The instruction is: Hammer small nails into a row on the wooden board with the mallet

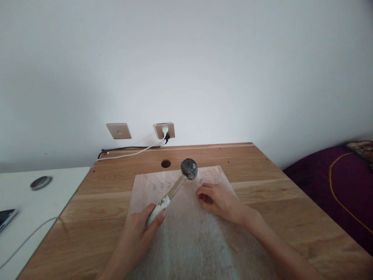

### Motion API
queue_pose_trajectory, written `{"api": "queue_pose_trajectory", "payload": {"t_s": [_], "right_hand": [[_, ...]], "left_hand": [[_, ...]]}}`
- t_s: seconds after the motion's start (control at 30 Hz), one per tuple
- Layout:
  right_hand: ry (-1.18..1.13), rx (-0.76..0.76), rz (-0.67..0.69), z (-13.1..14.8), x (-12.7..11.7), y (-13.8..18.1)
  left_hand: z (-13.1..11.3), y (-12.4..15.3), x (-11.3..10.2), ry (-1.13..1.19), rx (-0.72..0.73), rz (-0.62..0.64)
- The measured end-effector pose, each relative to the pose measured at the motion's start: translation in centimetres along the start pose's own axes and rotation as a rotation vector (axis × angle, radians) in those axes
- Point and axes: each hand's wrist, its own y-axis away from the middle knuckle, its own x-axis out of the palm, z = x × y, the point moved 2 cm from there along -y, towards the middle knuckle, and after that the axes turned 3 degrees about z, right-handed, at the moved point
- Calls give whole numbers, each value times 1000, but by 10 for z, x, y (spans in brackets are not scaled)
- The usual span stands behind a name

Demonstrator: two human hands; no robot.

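Note:
My left hand (pixel 145 229) is closed around the pale handle of a hammer (pixel 175 188), which slants up to the right. Its dark rounded head (pixel 189 168) is over the far part of a thin wooden board (pixel 186 237). Several small nails (pixel 162 186) stand in a row near the board's far edge, some partly hidden by the hammer. Just right of the hammer head, my right hand (pixel 216 200) rests on or just above the board with fingers curled together. Whatever is between those fingers, if anything, is hidden.
The board lies on a wooden table (pixel 96 210) against a white wall. A plugged socket (pixel 164 131) and white cable (pixel 131 154) are behind a round hole (pixel 166 163). A white surface (pixel 35 202) adjoins at left; purple fabric (pixel 320 182) lies at right.

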Motion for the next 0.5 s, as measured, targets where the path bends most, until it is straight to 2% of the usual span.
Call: {"api": "queue_pose_trajectory", "payload": {"t_s": [0.13, 0.23, 0.5], "right_hand": [[-72, 135, -250, -40, -16, 17], [-104, 204, -406, -58, -15, 17], [-114, 194, -460, -65, 0, 10]], "left_hand": [[-2, -4, 4, -11, 12, 27], [-7, -9, 7, -24, 31, 48], [-21, -21, 11, -57, 66, 91]]}}
